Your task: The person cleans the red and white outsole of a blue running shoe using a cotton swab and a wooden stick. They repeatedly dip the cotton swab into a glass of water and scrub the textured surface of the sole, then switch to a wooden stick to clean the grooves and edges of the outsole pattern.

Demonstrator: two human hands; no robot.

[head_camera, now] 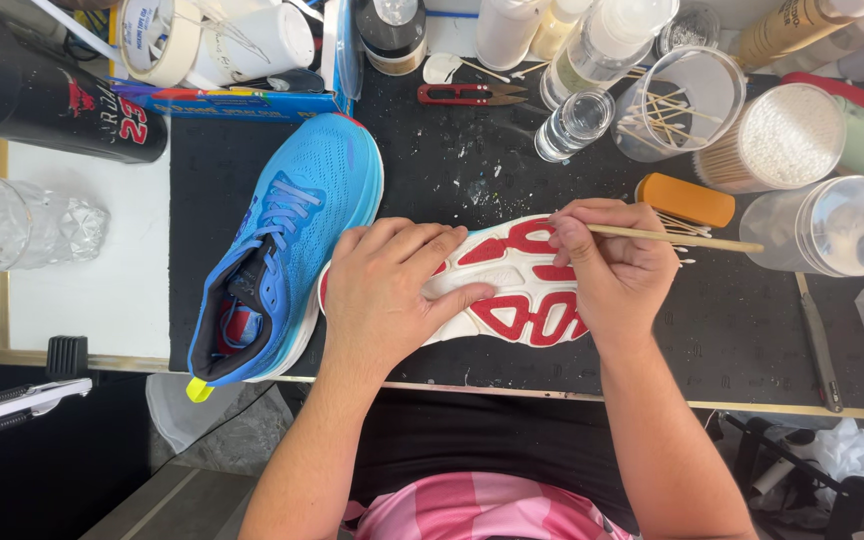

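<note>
A sneaker lies sole up (512, 285) on the black mat, its sole white with red patches. My left hand (392, 290) presses flat on the heel half of that sole. My right hand (612, 265) grips a thin wooden stick (682, 240) like a pen, its tip touching the sole near the toe. The matching blue sneaker (287, 235) stands upright to the left, toe pointing away, with a yellow heel tab.
The black mat (732, 330) covers the desk. Behind it stand clear jars of wooden sticks (677, 105) and cotton swabs (777, 140), small red scissors (467, 95), a small glass jar (572, 125), an orange block (685, 200), bottles and tape rolls. A cut-glass tumbler (12, 222) sits far left.
</note>
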